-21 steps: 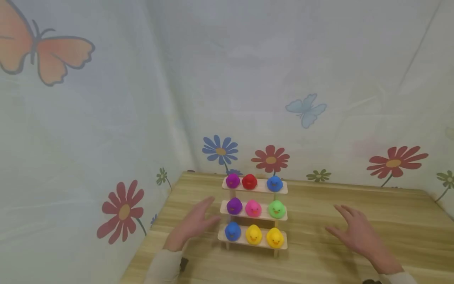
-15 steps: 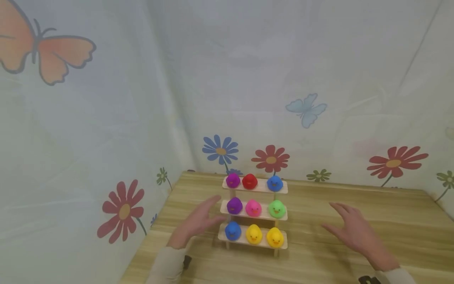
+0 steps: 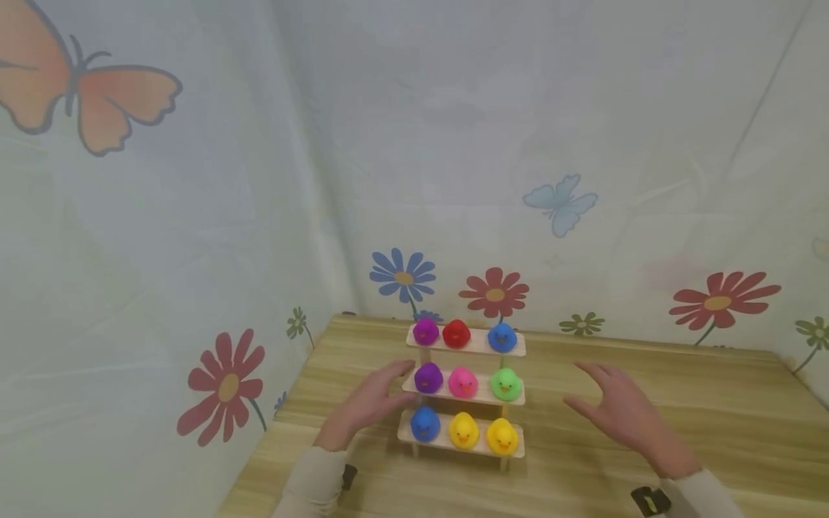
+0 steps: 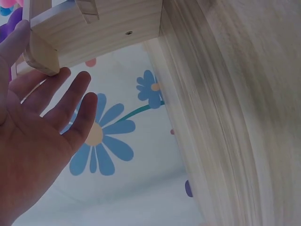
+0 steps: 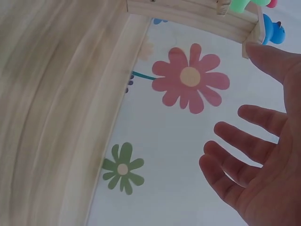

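A three-tier wooden rack [image 3: 479,339] carries small toy ducks, three to a tier. On top sit a magenta, a red [image 3: 456,334] and a blue duck [image 3: 501,337]. The middle tier has a purple [image 3: 428,378], a pink [image 3: 463,383] and a green duck [image 3: 506,385]; the bottom has a blue duck [image 3: 424,424] and two yellow ones [image 3: 463,431]. My left hand [image 3: 368,404], fingers extended, is at the rack's left side; whether its fingertips touch the wood I cannot tell. My right hand [image 3: 624,414] hovers right of the rack, fingers spread, holding nothing.
The rack stands on a wood-grain table [image 3: 583,460]. Behind and to the left hangs a pale cloth backdrop [image 3: 421,144] printed with flowers and butterflies, meeting the table's back and left edges.
Both hands have moved inward toward the rack: the left hand rightward to its left side, the right hand leftward, still apart from it. The rack and ducks have stayed in place.
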`<move>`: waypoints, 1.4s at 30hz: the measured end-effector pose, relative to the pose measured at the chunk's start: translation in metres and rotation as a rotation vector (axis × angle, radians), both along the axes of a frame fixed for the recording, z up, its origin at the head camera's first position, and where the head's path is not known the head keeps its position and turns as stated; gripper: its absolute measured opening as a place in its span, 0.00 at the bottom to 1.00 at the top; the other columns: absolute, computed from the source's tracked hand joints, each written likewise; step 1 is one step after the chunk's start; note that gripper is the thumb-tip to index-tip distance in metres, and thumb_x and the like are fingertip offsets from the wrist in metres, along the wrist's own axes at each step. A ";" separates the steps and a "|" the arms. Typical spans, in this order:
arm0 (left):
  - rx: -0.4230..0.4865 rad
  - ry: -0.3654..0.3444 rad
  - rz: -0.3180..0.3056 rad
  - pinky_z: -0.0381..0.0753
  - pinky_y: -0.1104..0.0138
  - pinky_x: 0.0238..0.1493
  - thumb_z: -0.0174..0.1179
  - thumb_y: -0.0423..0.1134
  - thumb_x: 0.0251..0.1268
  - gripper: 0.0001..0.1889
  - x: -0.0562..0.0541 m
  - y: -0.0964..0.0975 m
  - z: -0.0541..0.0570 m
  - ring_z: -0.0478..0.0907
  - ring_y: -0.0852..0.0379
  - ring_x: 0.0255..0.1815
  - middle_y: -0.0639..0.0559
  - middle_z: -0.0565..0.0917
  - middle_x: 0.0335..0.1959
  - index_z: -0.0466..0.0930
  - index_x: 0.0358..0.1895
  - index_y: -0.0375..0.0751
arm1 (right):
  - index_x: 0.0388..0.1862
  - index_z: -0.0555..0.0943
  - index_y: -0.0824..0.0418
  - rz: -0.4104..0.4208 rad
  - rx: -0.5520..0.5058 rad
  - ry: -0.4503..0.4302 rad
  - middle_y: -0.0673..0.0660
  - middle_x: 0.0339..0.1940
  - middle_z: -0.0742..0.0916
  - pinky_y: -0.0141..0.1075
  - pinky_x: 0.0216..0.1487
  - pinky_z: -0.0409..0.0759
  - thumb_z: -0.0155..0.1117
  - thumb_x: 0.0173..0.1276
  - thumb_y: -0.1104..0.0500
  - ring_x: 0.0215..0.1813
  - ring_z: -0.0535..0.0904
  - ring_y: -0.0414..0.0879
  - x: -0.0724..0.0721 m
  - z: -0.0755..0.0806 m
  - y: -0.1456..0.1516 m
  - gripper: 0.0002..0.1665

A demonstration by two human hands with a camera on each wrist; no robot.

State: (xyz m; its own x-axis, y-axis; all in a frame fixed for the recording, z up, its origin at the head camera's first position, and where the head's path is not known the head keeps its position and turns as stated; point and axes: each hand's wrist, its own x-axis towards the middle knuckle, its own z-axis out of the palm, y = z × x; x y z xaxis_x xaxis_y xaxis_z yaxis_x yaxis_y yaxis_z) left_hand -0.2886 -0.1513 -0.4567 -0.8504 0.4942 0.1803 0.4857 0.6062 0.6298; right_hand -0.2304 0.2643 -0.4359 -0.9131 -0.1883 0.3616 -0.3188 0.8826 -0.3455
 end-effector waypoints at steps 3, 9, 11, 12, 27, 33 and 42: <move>-0.008 -0.013 -0.001 0.63 0.55 0.64 0.59 0.52 0.62 0.33 -0.001 0.001 -0.001 0.64 0.50 0.66 0.47 0.68 0.66 0.64 0.68 0.42 | 0.60 0.72 0.66 0.003 0.004 0.013 0.69 0.55 0.77 0.61 0.51 0.69 0.67 0.58 0.40 0.55 0.72 0.67 -0.003 0.004 -0.005 0.40; -0.002 -0.013 -0.013 0.66 0.55 0.61 0.61 0.51 0.61 0.33 -0.002 0.004 0.000 0.68 0.50 0.63 0.48 0.70 0.64 0.66 0.67 0.42 | 0.60 0.73 0.66 0.017 0.012 0.037 0.68 0.55 0.78 0.60 0.52 0.70 0.68 0.58 0.45 0.55 0.72 0.66 -0.007 0.012 -0.015 0.37; -0.002 -0.016 -0.012 0.68 0.55 0.60 0.62 0.52 0.60 0.33 -0.002 0.004 0.000 0.69 0.50 0.61 0.49 0.71 0.63 0.66 0.66 0.43 | 0.59 0.74 0.66 0.023 0.016 0.045 0.67 0.55 0.78 0.60 0.52 0.70 0.68 0.58 0.45 0.55 0.72 0.65 -0.008 0.016 -0.019 0.36; -0.003 -0.019 -0.010 0.69 0.55 0.59 0.62 0.52 0.60 0.33 -0.002 0.005 0.000 0.70 0.50 0.61 0.49 0.72 0.63 0.67 0.66 0.43 | 0.59 0.74 0.66 0.029 0.018 0.050 0.67 0.55 0.78 0.59 0.52 0.70 0.68 0.58 0.46 0.55 0.72 0.64 -0.008 0.018 -0.021 0.36; 0.004 -0.087 0.026 0.73 0.57 0.53 0.63 0.54 0.58 0.31 -0.003 0.007 0.005 0.72 0.52 0.55 0.53 0.74 0.61 0.69 0.65 0.48 | 0.58 0.75 0.64 0.111 -0.007 0.102 0.63 0.54 0.79 0.56 0.52 0.73 0.70 0.57 0.49 0.55 0.73 0.60 -0.025 0.040 -0.053 0.33; 0.013 -0.100 0.038 0.73 0.56 0.53 0.63 0.52 0.59 0.31 -0.003 0.006 0.006 0.72 0.51 0.56 0.52 0.73 0.61 0.69 0.65 0.48 | 0.59 0.75 0.63 0.146 -0.053 0.111 0.62 0.55 0.78 0.54 0.53 0.74 0.71 0.57 0.50 0.56 0.73 0.58 -0.038 0.043 -0.066 0.33; 0.013 -0.121 0.045 0.73 0.54 0.55 0.63 0.52 0.59 0.32 -0.004 0.007 0.007 0.70 0.49 0.59 0.50 0.72 0.63 0.67 0.66 0.46 | 0.60 0.74 0.62 0.186 -0.074 0.062 0.62 0.57 0.76 0.53 0.55 0.72 0.70 0.58 0.51 0.58 0.71 0.58 -0.054 0.048 -0.077 0.33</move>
State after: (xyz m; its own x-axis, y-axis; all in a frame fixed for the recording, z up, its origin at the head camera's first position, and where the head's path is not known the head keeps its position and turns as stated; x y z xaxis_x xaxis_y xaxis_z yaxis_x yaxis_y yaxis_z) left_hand -0.2923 -0.1441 -0.4494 -0.8875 0.4536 0.0808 0.3782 0.6170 0.6901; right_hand -0.2846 0.1875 -0.3879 -0.8404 -0.3226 0.4356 -0.4971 0.7792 -0.3818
